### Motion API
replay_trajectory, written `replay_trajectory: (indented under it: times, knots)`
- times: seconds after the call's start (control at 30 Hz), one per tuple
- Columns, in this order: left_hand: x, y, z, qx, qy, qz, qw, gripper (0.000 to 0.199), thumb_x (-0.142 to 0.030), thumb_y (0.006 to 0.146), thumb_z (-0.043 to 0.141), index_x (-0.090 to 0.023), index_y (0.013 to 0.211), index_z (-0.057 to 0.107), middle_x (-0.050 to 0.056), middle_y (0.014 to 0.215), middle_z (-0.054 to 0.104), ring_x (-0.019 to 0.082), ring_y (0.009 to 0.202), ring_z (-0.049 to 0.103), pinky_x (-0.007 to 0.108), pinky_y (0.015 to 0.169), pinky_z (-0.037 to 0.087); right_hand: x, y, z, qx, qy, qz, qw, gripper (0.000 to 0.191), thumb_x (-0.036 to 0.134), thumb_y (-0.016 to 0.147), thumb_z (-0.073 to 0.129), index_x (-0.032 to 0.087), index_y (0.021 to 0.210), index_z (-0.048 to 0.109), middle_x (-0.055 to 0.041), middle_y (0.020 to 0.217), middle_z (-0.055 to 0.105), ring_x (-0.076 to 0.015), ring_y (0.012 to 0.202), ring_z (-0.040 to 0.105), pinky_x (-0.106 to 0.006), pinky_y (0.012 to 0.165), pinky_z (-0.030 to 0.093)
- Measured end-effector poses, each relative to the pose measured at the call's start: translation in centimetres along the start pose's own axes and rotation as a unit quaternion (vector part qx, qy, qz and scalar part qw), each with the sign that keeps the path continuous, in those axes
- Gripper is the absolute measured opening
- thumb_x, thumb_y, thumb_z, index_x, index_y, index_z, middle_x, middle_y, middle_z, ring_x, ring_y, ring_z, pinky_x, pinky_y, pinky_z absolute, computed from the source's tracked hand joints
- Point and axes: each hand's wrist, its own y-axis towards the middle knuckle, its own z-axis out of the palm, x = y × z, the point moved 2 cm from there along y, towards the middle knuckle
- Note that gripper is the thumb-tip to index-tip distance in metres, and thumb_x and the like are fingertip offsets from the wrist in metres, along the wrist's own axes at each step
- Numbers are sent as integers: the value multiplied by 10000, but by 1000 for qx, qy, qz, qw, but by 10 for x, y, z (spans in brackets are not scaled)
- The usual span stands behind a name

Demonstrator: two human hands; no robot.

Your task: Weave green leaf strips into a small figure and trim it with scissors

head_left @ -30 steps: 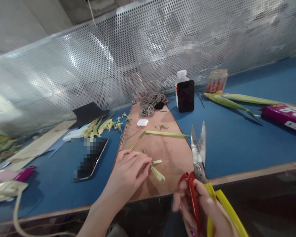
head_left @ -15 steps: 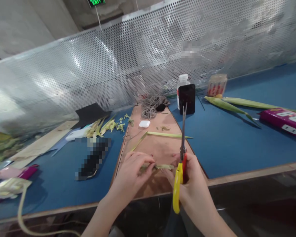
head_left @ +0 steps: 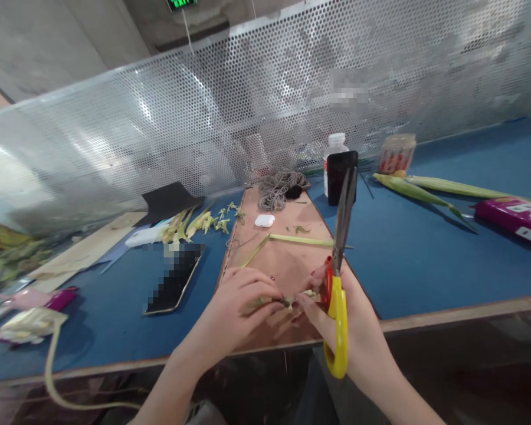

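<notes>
My left hand (head_left: 241, 304) is closed in a pinch on a small piece of greenish plant leaf (head_left: 287, 301) above the brown board (head_left: 287, 260). My right hand (head_left: 356, 319) faces it, thumb and fingertips also closed at the other end of the leaf piece. Scissors (head_left: 338, 289) with red and yellow handles hang in that same hand, blades pointing up and away from me. Most of the leaf piece is hidden by my fingers. Just beyond my hands, a folded pale green leaf strip (head_left: 301, 239) lies across the board.
A white earbud case (head_left: 264, 221) and grey cord (head_left: 278, 189) sit farther up the board. A phone (head_left: 341, 177) leans on a white-capped bottle (head_left: 336, 141). Another phone (head_left: 177, 280) and plant scraps (head_left: 199, 223) lie left; corn husk leaves (head_left: 407, 192) and a purple packet (head_left: 513, 218) right.
My right hand has turned, tilting the scissors to the right. Its fingertips have come closer to my left hand's at the leaf piece. The view has shifted slightly.
</notes>
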Motion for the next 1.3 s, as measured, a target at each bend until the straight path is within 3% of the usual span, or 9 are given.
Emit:
replay_trajectory:
  times: [0.2, 0.37, 0.5, 0.7, 0.93, 1.2, 1.3]
  knots:
    - [-6, 9, -6, 45, 5, 16, 999, 129, -267, 818, 494, -250, 824, 622, -21, 873, 655, 153, 872, 557, 337, 845, 313, 6, 5, -1, 34, 19, 62, 997, 306, 223, 646, 646, 234, 819, 394, 42, 716, 471, -101, 529, 514, -234, 471, 497]
    - [-10, 15, -7, 58, 5, -10, 998, 113, -261, 835, 461, -228, 836, 569, -38, 844, 643, 129, 810, 558, 331, 857, 290, 0, 8, -7, 44, -77, -16, 996, 331, 96, 654, 569, 246, 906, 415, 43, 710, 489, -104, 587, 504, -223, 548, 471]
    - [-8, 14, -8, 62, 4, 1, 998, 167, -365, 809, 505, -241, 905, 563, -27, 912, 645, 143, 857, 554, 329, 861, 295, -5, 6, -9, 37, -99, -53, 993, 356, 72, 647, 544, 253, 927, 418, 37, 733, 516, -99, 576, 494, -207, 537, 457]
    - [-7, 13, -6, 58, -5, -9, 998, 138, -321, 828, 485, -250, 864, 598, -18, 864, 660, 156, 836, 564, 338, 845, 321, 0, 5, -12, 25, -130, -60, 989, 318, 120, 647, 573, 231, 919, 450, 8, 749, 563, -121, 589, 538, -237, 549, 478]
    - [-9, 17, -6, 49, -11, 2, 999, 135, -308, 811, 512, -238, 813, 628, -14, 847, 670, 161, 816, 570, 339, 812, 350, 5, 5, -9, 61, -116, -69, 989, 325, 63, 629, 532, 231, 895, 448, -11, 826, 581, -128, 687, 584, -243, 635, 500]
    - [-13, 16, -5, 52, 15, -50, 997, 176, -236, 820, 450, -203, 861, 618, 38, 918, 649, 215, 873, 559, 350, 778, 412, 17, -2, -9, 102, -153, -84, 979, 477, -9, 545, 456, 263, 936, 479, 7, 817, 621, -121, 629, 628, -169, 485, 488]
    - [-11, 13, -8, 41, -14, -58, 997, 207, -258, 851, 408, -228, 896, 608, 19, 943, 646, 187, 876, 568, 318, 768, 435, 14, 0, -10, 87, -164, -80, 979, 420, 20, 570, 487, 250, 921, 485, 5, 804, 612, -124, 620, 613, -181, 487, 483]
